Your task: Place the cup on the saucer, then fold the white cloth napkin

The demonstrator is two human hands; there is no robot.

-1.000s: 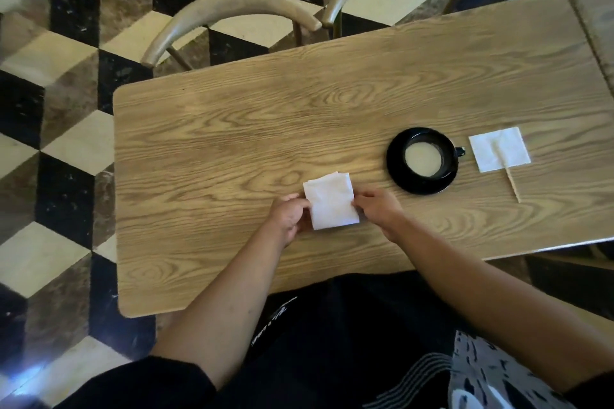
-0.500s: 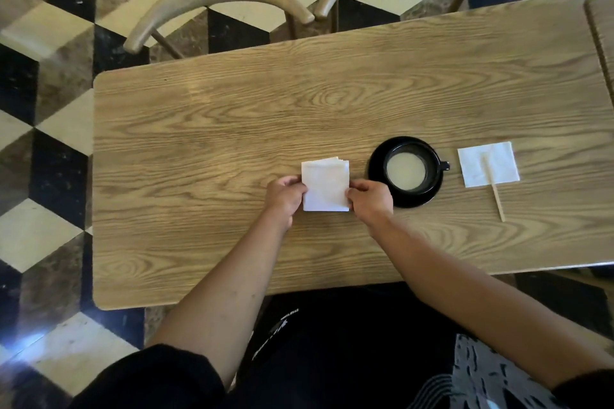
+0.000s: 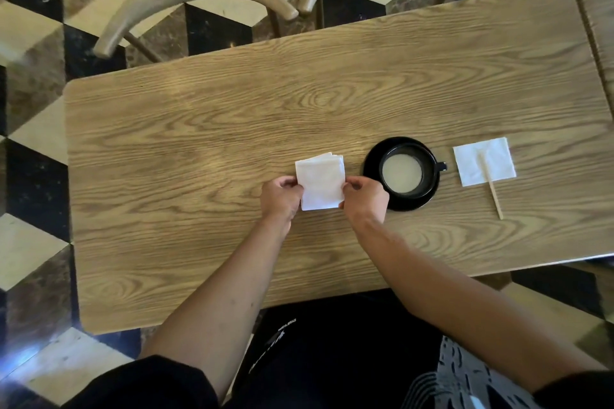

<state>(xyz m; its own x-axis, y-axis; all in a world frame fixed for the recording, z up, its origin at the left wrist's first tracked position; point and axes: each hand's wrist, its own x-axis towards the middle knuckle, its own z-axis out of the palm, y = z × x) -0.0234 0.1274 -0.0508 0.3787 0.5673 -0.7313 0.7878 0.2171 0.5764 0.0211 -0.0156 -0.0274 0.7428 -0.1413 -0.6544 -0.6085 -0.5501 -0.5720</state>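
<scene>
Wood-grain counter [image 3: 199,176] carries a folded white cloth napkin [image 3: 320,184], both hands' fingers pinching its side edges: left hand [image 3: 280,197], right hand [image 3: 363,197]; black cup [image 3: 407,171] sits on black saucer [image 3: 373,156]

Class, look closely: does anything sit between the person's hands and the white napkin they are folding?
No. The left hand and right hand already grip the folded napkin by its side edges. The cup on its saucer stands just right of the right hand.

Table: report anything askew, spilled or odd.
No spill or damage. The folded napkin, pinched between left hand and right hand, shows uneven layers fanning at its far edge.
</scene>
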